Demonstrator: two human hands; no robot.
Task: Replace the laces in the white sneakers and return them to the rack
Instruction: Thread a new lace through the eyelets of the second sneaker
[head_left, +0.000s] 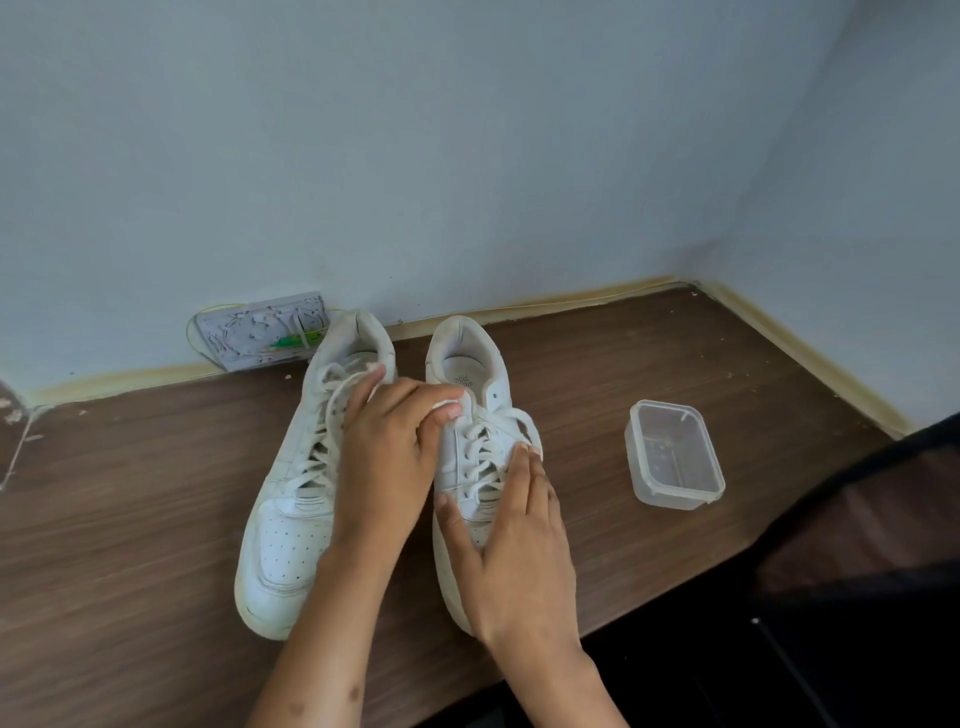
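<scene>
Wooden floor (130, 519), white sneakers (291, 467) toes toward viewer, left hand (384, 452) pinching lace (332, 395), right hand (514, 551) flat on shoe.

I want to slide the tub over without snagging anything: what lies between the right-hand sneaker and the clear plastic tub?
Nothing: in the head view, only bare brown tabletop separates the right-hand sneaker from the clear plastic tub.
</scene>
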